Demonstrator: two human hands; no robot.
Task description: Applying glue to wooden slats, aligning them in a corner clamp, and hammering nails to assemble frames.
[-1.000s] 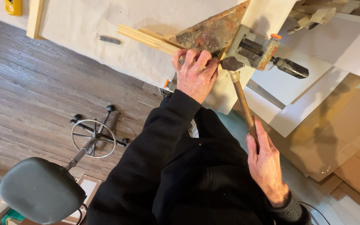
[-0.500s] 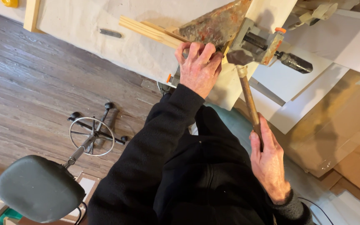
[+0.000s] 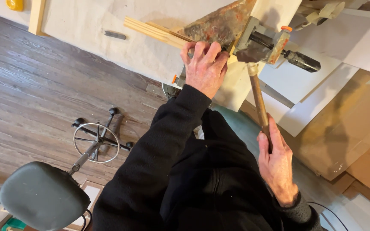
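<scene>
My left hand (image 3: 204,68) presses down on pale wooden strips (image 3: 159,32) where they meet a rusty triangular metal plate (image 3: 219,23) on the cloth-covered table (image 3: 86,21). My right hand (image 3: 275,160) grips the lower end of a hammer's wooden handle (image 3: 258,100). The dark hammer head (image 3: 248,55) is against the joint, just right of my left fingers. A metal corner clamp (image 3: 264,40) with orange tips and a black screw handle (image 3: 301,62) holds the joint.
A stool with a grey-green seat (image 3: 43,194) and a chrome foot ring (image 3: 96,142) stands on the dark wood floor at the lower left. White boards (image 3: 365,38) and cardboard sheets (image 3: 347,128) lie to the right. A small grey piece (image 3: 115,34) rests on the cloth.
The hammer head has shifted a little up and to the right, closer to the clamp. My left hand stays on the strips.
</scene>
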